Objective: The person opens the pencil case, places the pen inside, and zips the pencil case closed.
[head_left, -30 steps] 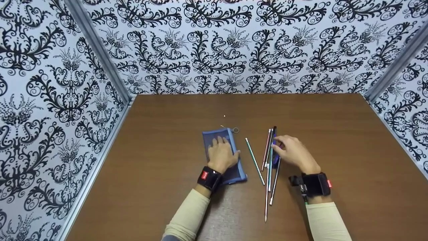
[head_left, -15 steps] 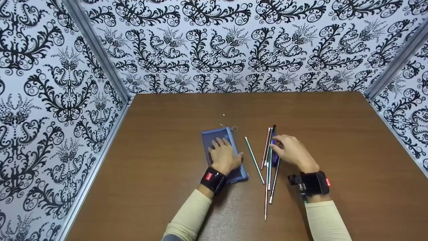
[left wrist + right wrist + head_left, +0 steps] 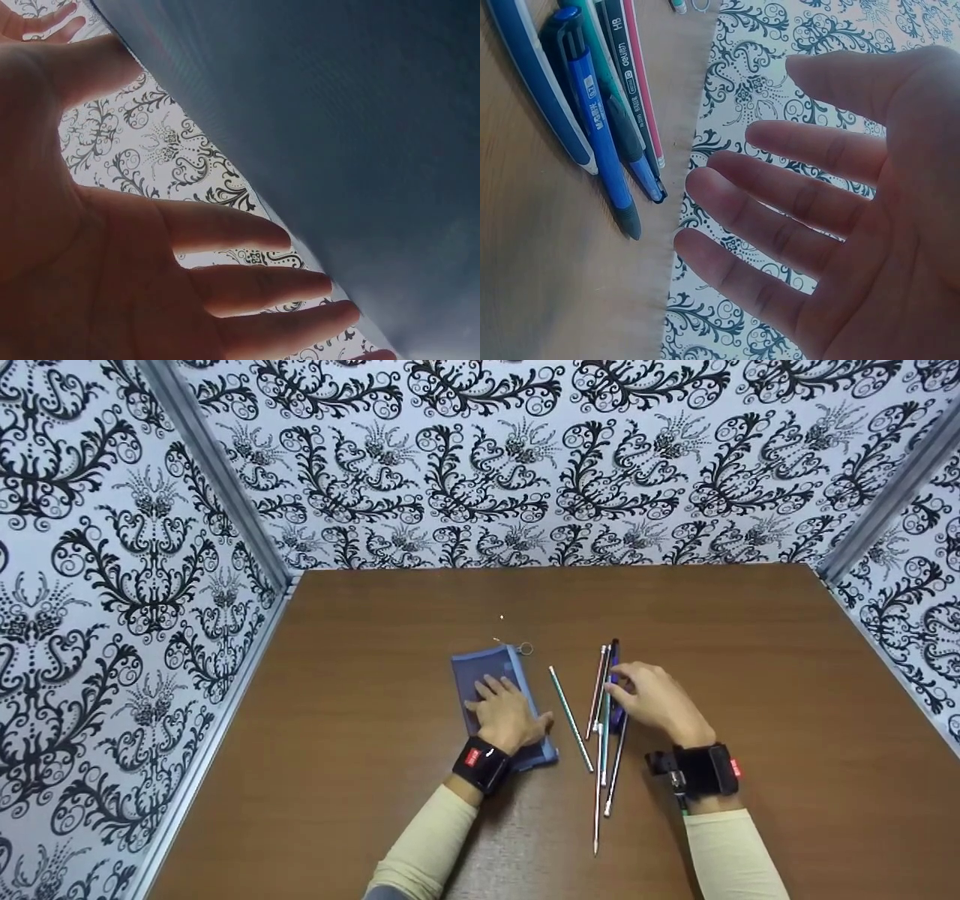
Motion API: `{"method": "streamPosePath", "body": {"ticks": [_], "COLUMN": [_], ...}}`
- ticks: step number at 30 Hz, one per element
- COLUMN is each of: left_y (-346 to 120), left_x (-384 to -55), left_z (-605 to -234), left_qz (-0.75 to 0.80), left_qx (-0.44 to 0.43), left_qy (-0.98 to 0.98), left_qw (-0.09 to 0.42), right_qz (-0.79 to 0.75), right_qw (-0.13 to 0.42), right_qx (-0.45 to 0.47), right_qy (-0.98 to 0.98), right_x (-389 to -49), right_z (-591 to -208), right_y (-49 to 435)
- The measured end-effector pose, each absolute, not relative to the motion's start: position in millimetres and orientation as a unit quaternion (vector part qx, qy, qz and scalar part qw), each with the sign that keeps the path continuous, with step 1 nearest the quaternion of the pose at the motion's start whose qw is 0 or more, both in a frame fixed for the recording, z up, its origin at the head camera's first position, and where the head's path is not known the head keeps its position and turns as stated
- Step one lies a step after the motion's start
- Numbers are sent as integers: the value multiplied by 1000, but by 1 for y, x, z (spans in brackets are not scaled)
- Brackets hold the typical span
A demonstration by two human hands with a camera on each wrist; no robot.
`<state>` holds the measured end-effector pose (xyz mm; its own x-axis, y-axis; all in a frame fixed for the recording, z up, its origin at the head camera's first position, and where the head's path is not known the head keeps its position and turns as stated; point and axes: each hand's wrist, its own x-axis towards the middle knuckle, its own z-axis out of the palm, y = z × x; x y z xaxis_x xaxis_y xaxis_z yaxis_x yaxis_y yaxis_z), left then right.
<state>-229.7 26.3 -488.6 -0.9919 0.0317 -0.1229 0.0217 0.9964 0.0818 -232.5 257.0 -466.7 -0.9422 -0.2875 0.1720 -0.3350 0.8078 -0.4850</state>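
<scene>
L hand slid back on pouch, R over pens.
My left hand (image 3: 504, 711) lies flat, released, now nearer the blue mesh zip pouch's (image 3: 487, 679) near end; right hand (image 3: 654, 699) unchanged, fingers loose above the bundle of pens and pencils (image 3: 606, 720), gripping nothing.

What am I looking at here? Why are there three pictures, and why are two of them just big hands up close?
A person sits at a brown table with patterned walls around it, and wears three small cameras. The wide picture comes from one on the head, looking down at both hands. The two close-up pictures come from the black bands on the wrists, so each shows its own palm from very near.

The left hand lies flat, with straight fingers, on a blue mesh pencil pouch. The right hand is open beside a bunch of pens and pencils; from the head view its fingertips look to be at the bunch, but the wrist view shows the fingers spread and gripping nothing. One green pencil lies alone between the pouch and the bunch. So nothing is held.
</scene>
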Motion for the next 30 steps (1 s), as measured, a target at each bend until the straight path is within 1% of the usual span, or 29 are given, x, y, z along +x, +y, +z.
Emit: {"method": "streamPosePath", "body": {"ticks": [9, 18, 25, 30], "left_y": [24, 21, 20, 20], "left_x": [-232, -237, -238, -238], "left_z": [-492, -490, -486, -485], "left_qz": [76, 138, 119, 113], "left_qx": [28, 7, 12, 19], "left_qy": [993, 984, 987, 990], "left_qw": [87, 110, 106, 87], "right_qz": [251, 245, 245, 243], "right_qw": [47, 45, 36, 39], "right_qx": [165, 166, 163, 170], "right_qy": [-953, -954, -955, -954], "right_x": [-233, -233, -233, -234], "right_z": [-470, -470, -470, -470], "right_y": [257, 257, 256, 253]}}
